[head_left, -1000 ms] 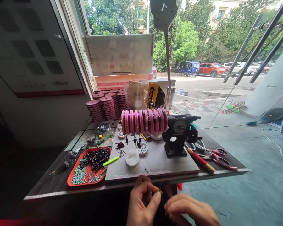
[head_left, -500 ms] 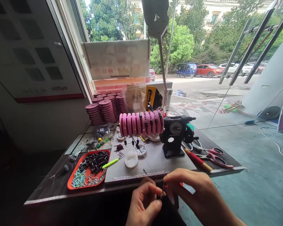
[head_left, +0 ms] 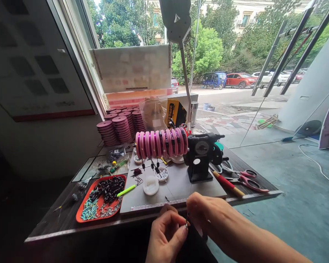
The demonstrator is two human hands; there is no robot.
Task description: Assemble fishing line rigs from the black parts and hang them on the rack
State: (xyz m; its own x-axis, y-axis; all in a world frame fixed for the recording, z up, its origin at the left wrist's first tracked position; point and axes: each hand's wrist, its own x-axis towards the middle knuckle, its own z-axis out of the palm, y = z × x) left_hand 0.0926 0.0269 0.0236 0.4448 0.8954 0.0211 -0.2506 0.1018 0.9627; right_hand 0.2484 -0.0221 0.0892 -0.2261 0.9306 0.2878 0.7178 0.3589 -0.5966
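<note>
My left hand (head_left: 166,233) pinches a tiny shiny metal piece (head_left: 186,225) between thumb and forefinger; it resembles a fishing swivel, but its details are too small to read. Close above it, my right hand (head_left: 208,213) is closed with curled fingers round a thin fishing line (head_left: 191,187) that runs up toward the black winder (head_left: 200,157). The right fingertips are partly hidden behind the hand. On the winder's shaft sits a row of pink foam spools (head_left: 161,143) with dark floats hanging below.
An orange tray (head_left: 78,218) of black, teal and silver small parts lies left. White dishes (head_left: 150,186), a green pen-like tool (head_left: 126,190), a red-handled tool (head_left: 228,183) and scissors (head_left: 249,181) lie about. Spool stacks (head_left: 122,129) and a lamp arm (head_left: 185,69) stand behind.
My right hand has turned over and drawn in closer above the left, its fingers now more curled. My left hand keeps its pinch. The view has shifted slightly.
</note>
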